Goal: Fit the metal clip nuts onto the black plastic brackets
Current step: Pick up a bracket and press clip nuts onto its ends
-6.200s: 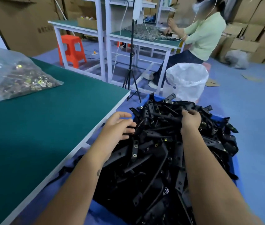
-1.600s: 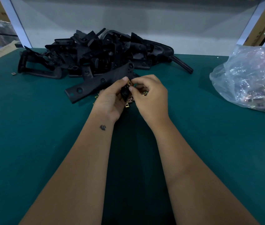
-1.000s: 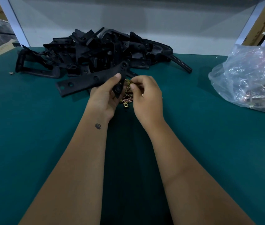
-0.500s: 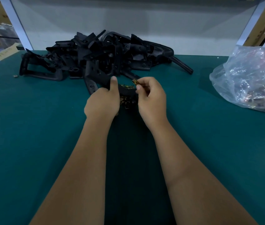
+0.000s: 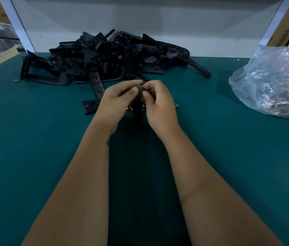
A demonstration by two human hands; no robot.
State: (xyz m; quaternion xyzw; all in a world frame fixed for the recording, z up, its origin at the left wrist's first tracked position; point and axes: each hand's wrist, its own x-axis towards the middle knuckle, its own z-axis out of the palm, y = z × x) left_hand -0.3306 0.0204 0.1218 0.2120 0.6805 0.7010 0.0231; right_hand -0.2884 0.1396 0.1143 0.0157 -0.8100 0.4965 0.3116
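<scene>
A small gold metal clip nut (image 5: 140, 88) is pinched between the fingertips of my left hand (image 5: 117, 101) and my right hand (image 5: 158, 104), a little above the green table (image 5: 33, 148). One long black plastic bracket (image 5: 95, 93) lies flat on the table just left of my left hand, its holed end nearest me. Neither hand holds it. A few loose clip nuts (image 5: 131, 108) lie under my hands, mostly hidden. Behind them sits a heap of black brackets (image 5: 111, 57).
A clear plastic bag of clip nuts (image 5: 273, 82) lies at the right edge of the table. A single stray nut (image 5: 15, 80) rests far left by the heap. A grey wall panel closes off the back of the table.
My left hand has let go of the black bracket, which now lies on the table, and has come up to meet my right hand at the clip nut.
</scene>
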